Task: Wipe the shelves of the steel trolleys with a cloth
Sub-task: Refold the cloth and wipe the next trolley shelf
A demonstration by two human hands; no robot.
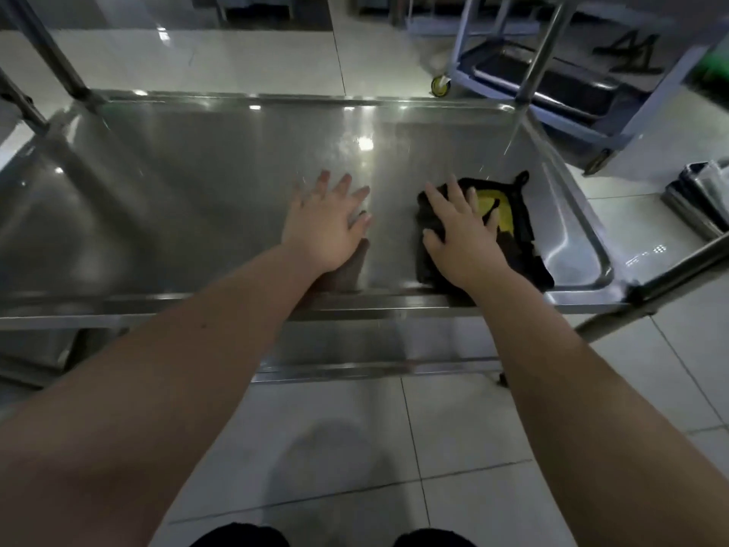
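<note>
A steel trolley shelf [189,183] with a raised rim fills the middle of the view. On its right part lies a black and yellow cloth [513,223]. My right hand [461,234] lies flat on the cloth with its fingers spread and straight. My left hand [327,223] is spread over the bare steel near the shelf's middle, fingers straight; I cannot tell whether it touches the surface. Part of the cloth is hidden under my right hand.
Upright steel posts rise at the far left [51,61] and far right [540,53] corners. A lower shelf [374,349] shows under the front rim. Another wheeled trolley [552,73] stands behind on the right. Stacked trays [698,199] sit at the right edge. White floor tiles [453,436] lie around.
</note>
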